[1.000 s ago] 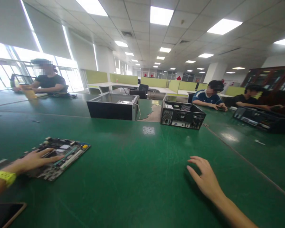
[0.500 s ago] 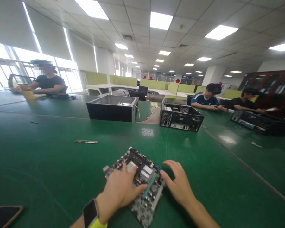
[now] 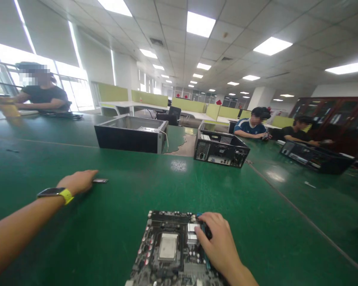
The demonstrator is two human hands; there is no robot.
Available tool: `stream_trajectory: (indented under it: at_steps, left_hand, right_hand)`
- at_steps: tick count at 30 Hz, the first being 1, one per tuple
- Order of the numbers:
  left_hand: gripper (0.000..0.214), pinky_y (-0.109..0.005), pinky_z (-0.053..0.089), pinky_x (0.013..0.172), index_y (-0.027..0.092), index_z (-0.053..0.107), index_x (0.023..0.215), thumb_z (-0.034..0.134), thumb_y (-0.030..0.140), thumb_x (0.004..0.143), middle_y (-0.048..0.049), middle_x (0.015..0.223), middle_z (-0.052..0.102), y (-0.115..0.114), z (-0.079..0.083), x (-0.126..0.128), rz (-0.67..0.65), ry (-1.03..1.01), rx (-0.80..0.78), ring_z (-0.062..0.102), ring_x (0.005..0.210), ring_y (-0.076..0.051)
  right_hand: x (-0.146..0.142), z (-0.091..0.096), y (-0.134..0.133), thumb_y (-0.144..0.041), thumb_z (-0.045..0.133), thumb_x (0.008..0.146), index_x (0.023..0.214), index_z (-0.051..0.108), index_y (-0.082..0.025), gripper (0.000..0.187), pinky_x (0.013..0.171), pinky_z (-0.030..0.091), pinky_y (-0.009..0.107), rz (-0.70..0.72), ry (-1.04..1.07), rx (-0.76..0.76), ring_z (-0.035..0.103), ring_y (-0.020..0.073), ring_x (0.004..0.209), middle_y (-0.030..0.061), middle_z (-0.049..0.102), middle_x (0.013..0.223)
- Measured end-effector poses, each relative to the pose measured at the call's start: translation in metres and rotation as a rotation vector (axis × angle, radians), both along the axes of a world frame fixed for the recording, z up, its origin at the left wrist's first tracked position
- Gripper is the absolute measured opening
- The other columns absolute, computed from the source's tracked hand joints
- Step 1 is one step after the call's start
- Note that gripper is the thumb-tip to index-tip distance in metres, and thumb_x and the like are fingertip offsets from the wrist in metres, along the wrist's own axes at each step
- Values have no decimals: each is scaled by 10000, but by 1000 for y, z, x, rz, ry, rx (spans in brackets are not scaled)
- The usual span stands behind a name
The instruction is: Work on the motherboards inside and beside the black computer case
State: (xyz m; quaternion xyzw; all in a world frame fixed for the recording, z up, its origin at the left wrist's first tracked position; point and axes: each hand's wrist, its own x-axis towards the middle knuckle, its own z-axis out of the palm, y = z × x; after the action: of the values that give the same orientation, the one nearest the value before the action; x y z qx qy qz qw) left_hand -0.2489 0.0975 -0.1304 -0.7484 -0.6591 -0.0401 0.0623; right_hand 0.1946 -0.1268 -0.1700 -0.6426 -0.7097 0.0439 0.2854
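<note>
My left hand (image 3: 76,182) reaches out over the table, its fingers closed over the left end of a RAM stick (image 3: 100,181). The stick's right end sticks out past the fingers, while my thumb is hidden. Close to me lies a motherboard (image 3: 155,246), with a square metal-topped processor (image 3: 168,246) in its socket. My right hand (image 3: 217,236) grips the board at its far right corner, thumb near the silver heat sink (image 3: 192,233) and fingers curled over the blue slots at the edge. The board's near part runs out of the frame.
Across the green table (image 3: 131,190) stand an open dark computer case (image 3: 128,139) and a second open case (image 3: 222,151). Another case (image 3: 316,157) stands at the right, near two seated people. One more person sits far left by a yellowish cup (image 3: 7,105).
My left hand has left the motherboard and moved forward and left to the RAM stick. The board has turned to lie straighter, and my right hand has closed on its corner.
</note>
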Motion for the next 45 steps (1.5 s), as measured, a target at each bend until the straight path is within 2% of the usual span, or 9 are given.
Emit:
stream_trajectory:
  at_steps: [4, 10, 13, 16, 20, 23, 26, 32, 45]
  left_hand:
    - [399, -352, 479, 670, 181, 679, 843, 427, 449, 686, -41, 786, 664, 11, -9, -33, -66, 93, 22, 610, 809, -280]
    - [323, -390, 460, 734, 162, 640, 753, 414, 390, 716, -70, 751, 644, 3, -5, -7, -197, 38, 69, 601, 792, -281]
    - [352, -331, 450, 762, 173, 649, 906, 369, 354, 792, -58, 886, 657, -17, 1, 31, -213, -34, 72, 606, 837, -246]
    - [379, -306, 445, 817, 196, 625, 1057, 357, 380, 864, -61, 1038, 650, -62, 11, 91, -334, -241, 82, 596, 920, -217]
    - [268, -272, 448, 805, 261, 651, 997, 416, 329, 887, -13, 974, 666, -135, 19, 176, -683, -360, -98, 595, 896, -170]
    - [226, -276, 448, 787, 254, 667, 949, 458, 289, 870, -14, 923, 672, -157, 10, 209, -700, -329, -120, 596, 871, -173]
    - [231, -291, 440, 810, 233, 666, 961, 456, 271, 873, -27, 918, 671, -146, -6, 216, -603, -383, -37, 580, 890, -180]
    - [219, -287, 430, 835, 251, 667, 957, 465, 248, 871, -12, 928, 667, -129, -20, 210, -647, -410, -88, 571, 916, -175]
    - [189, -281, 439, 752, 263, 629, 929, 453, 231, 869, -5, 929, 629, -136, -15, 210, -606, -314, -80, 598, 875, -177]
  right_hand:
    - [-1, -3, 1, -316, 514, 847, 1003, 653, -243, 220, 903, 414, 401, 2, 2, 17, 538, 240, 1051, 59, 640, 1094]
    - [-1, -3, 1, -336, 508, 850, 993, 658, -241, 228, 911, 412, 416, -7, 16, 7, 538, 247, 1058, 66, 640, 1087]
    - [0, 0, 1, -330, 506, 849, 994, 656, -235, 230, 915, 409, 427, 6, 31, -3, 534, 254, 1062, 69, 642, 1081]
    - [-3, 5, -1, -321, 507, 846, 1045, 638, -218, 260, 917, 418, 419, 18, 67, 23, 532, 253, 1071, 77, 634, 1101]
    - [-12, 9, -2, -321, 499, 855, 1213, 554, -196, 383, 963, 410, 381, 117, 147, 72, 515, 223, 1123, 85, 598, 1197]
    - [-18, 4, -3, -338, 491, 864, 1220, 556, -197, 388, 1000, 387, 378, 160, 145, 38, 506, 213, 1143, 79, 595, 1215]
    - [-21, -4, -3, -347, 468, 871, 1343, 459, -184, 500, 1066, 317, 408, 124, 75, -17, 417, 227, 1255, 86, 496, 1356]
    - [-23, -7, -1, -479, 434, 870, 1469, 235, -252, 671, 1124, 181, 477, 107, -81, -181, 177, 260, 1398, -4, 201, 1534]
    - [-26, -1, 0, -532, 380, 877, 1485, 137, -277, 703, 1132, 133, 457, 106, -191, -284, 171, 243, 1399, -43, 161, 1539]
